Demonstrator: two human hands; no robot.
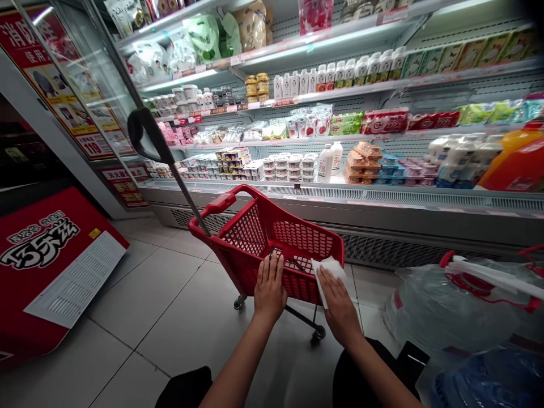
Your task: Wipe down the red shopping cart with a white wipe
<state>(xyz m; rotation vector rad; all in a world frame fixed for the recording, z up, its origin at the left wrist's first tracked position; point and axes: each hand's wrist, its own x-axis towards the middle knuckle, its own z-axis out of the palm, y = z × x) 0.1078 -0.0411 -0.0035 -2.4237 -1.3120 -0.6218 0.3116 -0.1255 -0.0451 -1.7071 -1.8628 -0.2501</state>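
The left hand point(269, 288) lies flat, fingers together, on the near rim of the red basket cart point(272, 238), while the right hand point(339, 303) presses a white cloth point(329, 271) against that same edge. Open tiled floor point(148, 294) lies to the cart's left; the chiller shelves point(340, 192) stand close behind it.

Supermarket aisle, chilled section. Open refrigerated shelving point(348, 195) stocked in rows with yoghurt cups point(289, 167), milk bottles point(330, 160) and packaged dairy, price strips along shelf edges. Red wheeled shopping basket point(272, 238) on tiled floor point(144, 294). Large water jugs point(446, 311) at right.
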